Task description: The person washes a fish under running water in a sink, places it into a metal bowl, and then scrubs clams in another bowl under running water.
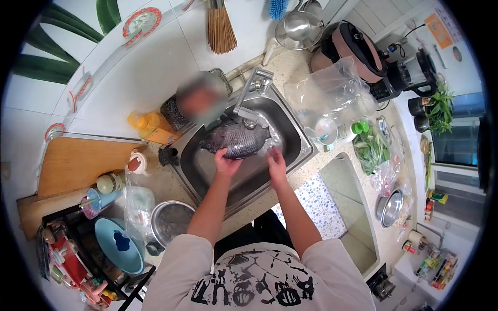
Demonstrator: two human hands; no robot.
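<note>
We see a dark, scaly fish (236, 140) in the metal sink (249, 184), its tail toward the right. Our left hand (228, 163) touches the fish's lower edge, while our right hand (276, 159) is near the tail, fingers slightly bent. Above the fish we have the tap (245, 98). Left of the sink we find a yellow bottle (145, 124) and a wooden board (80, 163); to the right, a clear plastic bag (332, 85) and leafy greens (371, 147).
</note>
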